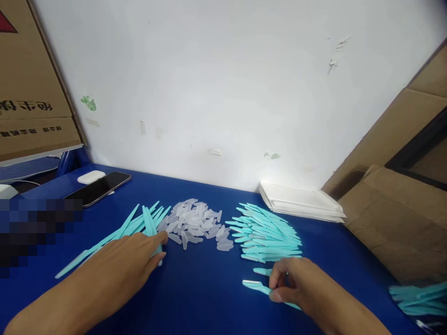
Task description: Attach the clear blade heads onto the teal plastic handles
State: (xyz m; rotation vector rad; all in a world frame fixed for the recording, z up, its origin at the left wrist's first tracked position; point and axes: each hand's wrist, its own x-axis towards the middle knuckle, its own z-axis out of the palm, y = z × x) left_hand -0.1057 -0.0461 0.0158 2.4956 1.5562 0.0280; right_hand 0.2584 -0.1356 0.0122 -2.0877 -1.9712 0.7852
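My left hand reaches over the left pile of turquoise sticks, its fingers closed round some of them. Between the two piles lies a heap of small translucent caps. My right hand pinches a turquoise razor by its handle, the metal blade edge pointing left. Another turquoise razor lies just behind it, partly hidden by my fingers. A fanned pile of turquoise razors rests behind my right hand.
A phone and a white case lie at the back left. White flat sheets are stacked against the wall. Cardboard boxes flank the blue table on both sides. More turquoise pieces sit at the far right.
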